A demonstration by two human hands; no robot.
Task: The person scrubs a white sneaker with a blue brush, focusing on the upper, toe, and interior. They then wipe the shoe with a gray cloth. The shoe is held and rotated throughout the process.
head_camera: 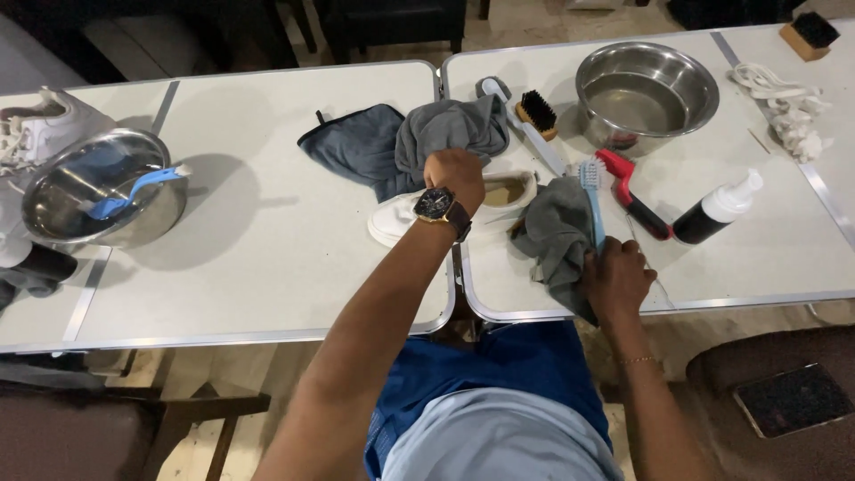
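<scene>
Sneaker (396,218) | left hand (456,175) on it | right hand (616,278) grips brush (591,198)

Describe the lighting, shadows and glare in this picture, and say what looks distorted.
Head view: light from overhead, with soft shadows beside the left steel bowl and under the left hand on the white shoe. Glare on the right bowl. The table edge bows with wide-angle distortion. The right hand and blue brush look slightly soft.

Single head view, looking steeply down, close over white tables (267,223).
</scene>
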